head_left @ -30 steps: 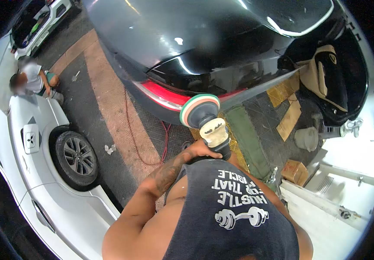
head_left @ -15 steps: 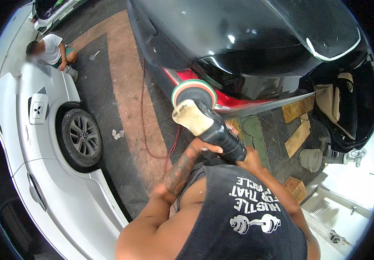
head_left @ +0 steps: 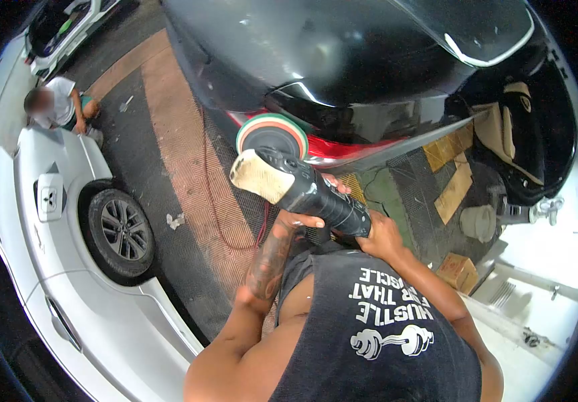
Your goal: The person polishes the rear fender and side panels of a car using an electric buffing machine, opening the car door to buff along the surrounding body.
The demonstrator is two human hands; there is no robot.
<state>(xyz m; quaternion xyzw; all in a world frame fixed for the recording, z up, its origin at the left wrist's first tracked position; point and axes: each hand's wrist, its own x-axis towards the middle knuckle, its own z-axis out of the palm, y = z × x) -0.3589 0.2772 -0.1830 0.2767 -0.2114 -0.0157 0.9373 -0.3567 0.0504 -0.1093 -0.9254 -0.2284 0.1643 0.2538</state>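
Observation:
A black electric polisher point(head_left: 316, 197) with a worn cream-coloured head cover is held in front of my body. Its round pad point(head_left: 272, 130), edged in green, white and orange, is close to the red tail light point(head_left: 332, 151) of a dark car; I cannot tell whether they touch. My left hand point(head_left: 302, 220), at the end of a tattooed forearm, wraps around the polisher's body from below, thumb on the near side and fingertips showing on the far side. Around the rear end of the handle my right hand point(head_left: 383, 236) is closed.
The black car point(head_left: 302, 47) fills the top. A white car point(head_left: 68, 268) stands at left, where another person point(head_left: 61, 100) crouches. A red hose point(head_left: 212, 201) crosses the floor mats. To the right are a bucket point(head_left: 478, 223), cardboard box point(head_left: 458, 271) and flat cardboard point(head_left: 453, 194).
The scene has shifted left in view. The polisher has swung left and its handle lies flatter, with the pad slightly higher against the tail light. Both hands keep their grip.

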